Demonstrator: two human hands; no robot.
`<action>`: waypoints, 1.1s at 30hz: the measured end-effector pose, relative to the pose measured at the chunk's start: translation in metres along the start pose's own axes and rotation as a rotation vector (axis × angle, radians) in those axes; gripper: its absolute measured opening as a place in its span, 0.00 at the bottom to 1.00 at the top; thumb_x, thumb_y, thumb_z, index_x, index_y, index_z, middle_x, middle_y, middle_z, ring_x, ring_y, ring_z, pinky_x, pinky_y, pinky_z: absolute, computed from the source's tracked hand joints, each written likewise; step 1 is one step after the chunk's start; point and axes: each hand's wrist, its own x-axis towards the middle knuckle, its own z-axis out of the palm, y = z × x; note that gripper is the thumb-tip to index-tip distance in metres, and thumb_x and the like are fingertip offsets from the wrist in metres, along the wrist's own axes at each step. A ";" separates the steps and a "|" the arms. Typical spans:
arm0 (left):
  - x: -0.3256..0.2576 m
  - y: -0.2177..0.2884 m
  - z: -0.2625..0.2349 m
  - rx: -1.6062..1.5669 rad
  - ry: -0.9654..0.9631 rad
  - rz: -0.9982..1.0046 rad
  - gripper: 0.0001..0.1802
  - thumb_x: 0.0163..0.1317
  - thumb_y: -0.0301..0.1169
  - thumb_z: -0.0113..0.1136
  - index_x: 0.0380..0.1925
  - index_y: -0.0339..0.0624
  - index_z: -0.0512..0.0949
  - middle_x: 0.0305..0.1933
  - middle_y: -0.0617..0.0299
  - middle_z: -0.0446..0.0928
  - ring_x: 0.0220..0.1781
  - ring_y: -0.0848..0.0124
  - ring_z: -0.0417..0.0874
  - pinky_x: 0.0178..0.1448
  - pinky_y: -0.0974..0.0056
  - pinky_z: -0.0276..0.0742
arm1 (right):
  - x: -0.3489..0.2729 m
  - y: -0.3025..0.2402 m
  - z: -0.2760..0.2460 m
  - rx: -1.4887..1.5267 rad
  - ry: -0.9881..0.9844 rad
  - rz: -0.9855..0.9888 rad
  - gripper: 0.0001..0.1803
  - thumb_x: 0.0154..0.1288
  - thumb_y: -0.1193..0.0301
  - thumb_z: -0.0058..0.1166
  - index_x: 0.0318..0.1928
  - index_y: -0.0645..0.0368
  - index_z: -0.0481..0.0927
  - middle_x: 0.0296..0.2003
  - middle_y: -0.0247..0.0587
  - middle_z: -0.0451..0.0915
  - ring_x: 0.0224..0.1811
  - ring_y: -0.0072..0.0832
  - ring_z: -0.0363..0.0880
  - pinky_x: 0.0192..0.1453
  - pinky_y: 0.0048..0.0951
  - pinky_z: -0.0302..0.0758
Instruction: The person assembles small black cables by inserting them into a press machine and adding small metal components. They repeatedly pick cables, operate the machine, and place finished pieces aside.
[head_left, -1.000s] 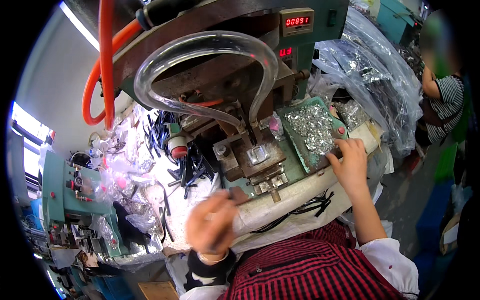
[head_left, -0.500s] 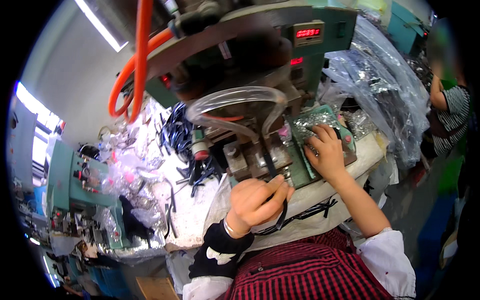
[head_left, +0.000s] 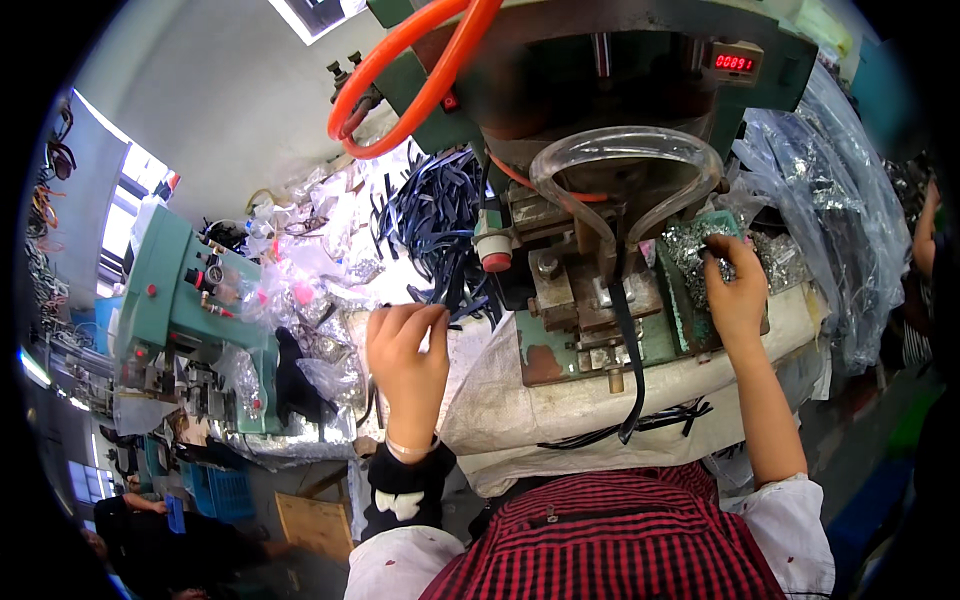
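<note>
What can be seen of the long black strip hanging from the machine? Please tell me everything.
The long, flat black strip looks flexible and smooth; whether it is leather or plastic, I cannot tell. Its upper end meets the stained metal block below the clear curved tube, with the tip hidden. It hangs down in front, bending gently, its free lower end darker. Behind that end is pale woven sheeting; contact is unclear. Neither the left hand nor right hand touches it.

The cloth-covered workbench [head_left: 510,410] bears a green press [head_left: 560,290], a heap of dark strips [head_left: 435,225] left of the press, and crumpled plastic bags [head_left: 300,285] farther left.
</note>
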 end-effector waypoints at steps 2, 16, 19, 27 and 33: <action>-0.017 -0.028 0.031 0.057 -0.128 -0.071 0.04 0.48 0.23 0.71 0.25 0.43 0.84 0.31 0.61 0.78 0.39 0.57 0.77 0.41 0.56 0.74 | 0.003 -0.014 0.003 0.065 -0.038 0.051 0.10 0.61 0.79 0.61 0.44 0.63 0.84 0.38 0.44 0.86 0.44 0.36 0.84 0.52 0.32 0.76; -0.041 -0.054 0.019 -0.589 -0.510 -0.842 0.17 0.66 0.22 0.59 0.54 0.42 0.82 0.29 0.58 0.86 0.23 0.71 0.84 0.26 0.66 0.74 | -0.017 -0.058 -0.018 0.400 -0.120 0.150 0.10 0.60 0.81 0.64 0.43 0.64 0.87 0.40 0.40 0.86 0.44 0.29 0.83 0.53 0.28 0.76; -0.043 -0.057 0.029 -0.912 -0.511 -0.842 0.16 0.73 0.23 0.52 0.57 0.36 0.79 0.42 0.55 0.87 0.33 0.71 0.86 0.32 0.71 0.76 | -0.007 -0.090 0.007 0.459 -0.119 -0.029 0.12 0.56 0.79 0.67 0.43 0.61 0.86 0.38 0.43 0.85 0.42 0.35 0.84 0.49 0.31 0.77; -0.033 0.001 0.034 -0.981 -0.359 -0.736 0.14 0.65 0.15 0.61 0.50 0.30 0.81 0.50 0.52 0.86 0.47 0.71 0.87 0.44 0.72 0.80 | -0.024 -0.111 0.032 0.880 -0.085 0.312 0.20 0.63 0.82 0.62 0.56 0.67 0.77 0.46 0.39 0.83 0.47 0.21 0.82 0.54 0.23 0.77; 0.013 0.068 -0.014 -0.769 0.167 -0.302 0.09 0.56 0.14 0.67 0.38 0.31 0.85 0.35 0.57 0.80 0.38 0.69 0.81 0.42 0.68 0.77 | -0.013 -0.136 0.023 1.086 -0.178 0.426 0.22 0.65 0.84 0.58 0.59 0.67 0.73 0.49 0.40 0.83 0.48 0.20 0.81 0.57 0.22 0.74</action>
